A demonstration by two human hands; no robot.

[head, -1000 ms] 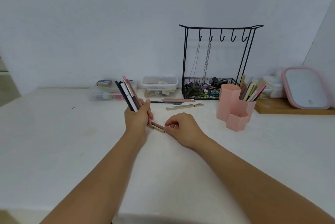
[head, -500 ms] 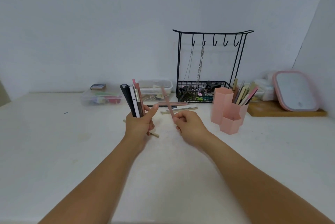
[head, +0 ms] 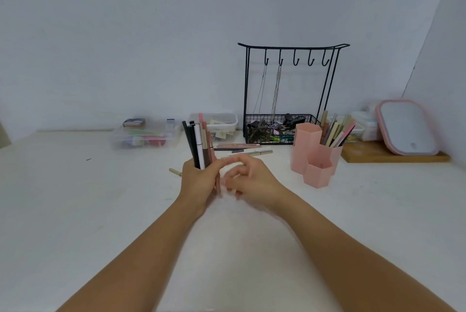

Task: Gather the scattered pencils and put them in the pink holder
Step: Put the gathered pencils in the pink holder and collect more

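My left hand (head: 199, 180) is closed around an upright bundle of pencils (head: 199, 142), black, white, pink and brown. My right hand (head: 248, 176) sits just to its right, blurred, fingers loosely apart with nothing in them. The pink holder (head: 315, 157), made of three hexagonal cups, stands to the right with several pencils in its back cup. More pencils (head: 239, 146) lie on the white table behind my hands, and a gold-tipped one (head: 175, 172) lies left of my left hand.
A black wire rack (head: 290, 99) with hooks, chains and a basket stands behind the holder. Two clear plastic boxes (head: 143, 135) sit at the back left. A pink-rimmed mirror (head: 406, 130) rests on a wooden board at the right.
My right hand picked a pink pencil off the table, lifted it and passed it into the bundle in my left hand, then let go. The view has shifted slightly.
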